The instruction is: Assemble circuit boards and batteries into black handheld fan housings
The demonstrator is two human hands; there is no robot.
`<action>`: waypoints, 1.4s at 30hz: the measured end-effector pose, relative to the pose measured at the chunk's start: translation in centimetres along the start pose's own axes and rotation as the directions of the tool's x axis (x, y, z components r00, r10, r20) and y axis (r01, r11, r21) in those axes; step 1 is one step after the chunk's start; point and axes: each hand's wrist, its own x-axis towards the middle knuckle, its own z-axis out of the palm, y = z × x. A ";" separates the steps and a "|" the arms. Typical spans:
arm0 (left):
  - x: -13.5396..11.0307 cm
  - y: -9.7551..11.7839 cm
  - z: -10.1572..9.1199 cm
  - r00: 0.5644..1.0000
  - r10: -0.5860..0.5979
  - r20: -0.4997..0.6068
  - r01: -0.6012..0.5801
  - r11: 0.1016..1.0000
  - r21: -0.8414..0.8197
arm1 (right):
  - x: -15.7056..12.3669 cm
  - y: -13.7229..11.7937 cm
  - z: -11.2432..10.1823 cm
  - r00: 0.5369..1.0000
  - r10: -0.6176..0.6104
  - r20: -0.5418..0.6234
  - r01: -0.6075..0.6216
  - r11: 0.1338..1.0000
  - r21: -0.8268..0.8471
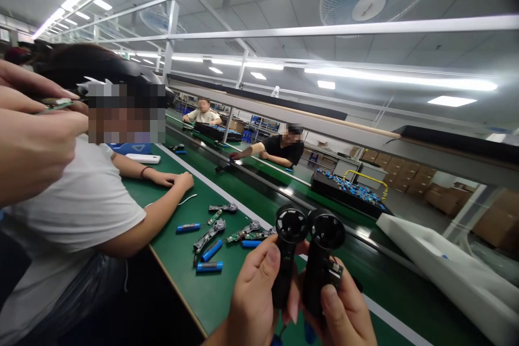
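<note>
My left hand [253,286] is closed around a black plastic housing [286,259] with a round, funnel-shaped head, the thumb along its side. My right hand [344,305] grips a second such housing [318,265], held upright right beside the first. A small green-and-metal part [335,271] shows at the second housing's side. Below my hands, a blue cell [310,332] is partly visible. To the left on the green bench lie several blue battery cells [211,250], wired to circuit boards and grey round-ended parts [210,233].
A co-worker [73,189] in a white shirt sits close on my left, forearms on the bench. Another person's hands [36,135] hold a small circuit board at upper left. Across the dark conveyor [259,173] stands a black tray [348,192] of blue cells; white foam [450,275] lies right.
</note>
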 end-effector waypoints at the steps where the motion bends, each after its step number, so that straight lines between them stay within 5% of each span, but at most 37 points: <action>1: 0.1 0.1 0.1 1.000 -0.003 0.016 0.003 1.000 -0.018 | 0.0 -0.1 0.1 1.000 0.005 -0.008 -0.005 1.000 0.000; 14: 4.7 0.3 0.7 0.993 0.022 0.117 -0.011 0.995 -0.099 | 2.4 -1.0 2.2 0.992 -0.096 -0.085 0.088 0.992 -0.092; 30: 5.0 1.0 2.3 0.986 -0.098 0.138 0.106 0.993 -0.056 | 3.0 -3.1 2.0 0.986 -0.001 -0.165 0.008 0.999 0.043; 37: 5.1 1.2 2.7 0.998 -0.052 0.048 0.043 0.986 0.161 | 3.4 -3.4 1.6 0.979 -0.050 -0.199 0.040 0.998 -0.052; 42: 7.2 -1.1 0.1 0.999 -0.041 0.025 0.026 0.907 0.421 | 4.3 -2.2 0.9 0.980 -0.082 -0.184 0.059 0.990 -0.126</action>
